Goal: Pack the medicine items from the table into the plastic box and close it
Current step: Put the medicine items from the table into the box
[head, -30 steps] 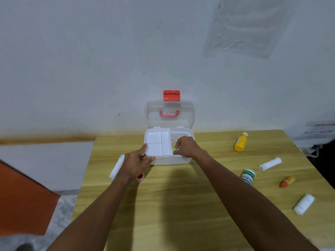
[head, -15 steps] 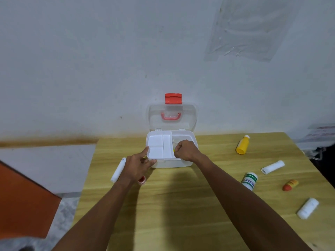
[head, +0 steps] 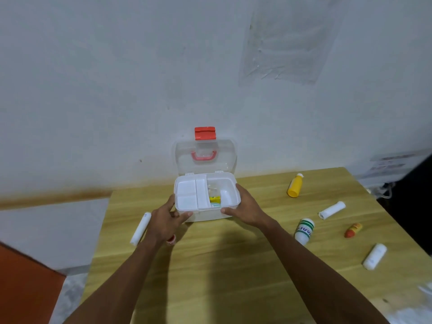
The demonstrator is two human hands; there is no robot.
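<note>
- At the far left of the worktop (head: 210, 272) a long white tube (head: 141, 228) lies just beside my left wrist. A small red-and-white item (head: 171, 240) shows from under that wrist, too hidden to name.
- The left grip (head: 170, 217) has stayed at the near-left corner of the plastic box (head: 208, 215). Its thumb lies on the near wall and its fingers run along the left wall, so it clasps the box and nothing else.
- The box stands at the far edge with its clear lid (head: 225, 157) leaning open against the wall. A white divider tray (head: 188, 195) fills its left half. A yellow packet (head: 215, 199) lies in the open right compartment, against the tray's edge.
- A second ago the right grip (head: 244, 206) was curled down inside that compartment. It has now come out and wraps the near-right corner, thumb on the near wall and fingers along the right wall. It holds only the box.
- I judge the packet delivered, with both grips now steadying the box.
- To the right, well apart from the box, a yellow bottle (head: 295, 186), short white tube (head: 332, 210), green-and-white bottle (head: 304, 230), orange tube (head: 353, 229) and white bottle (head: 374, 256) await packing, so closing is a long way off.
</note>
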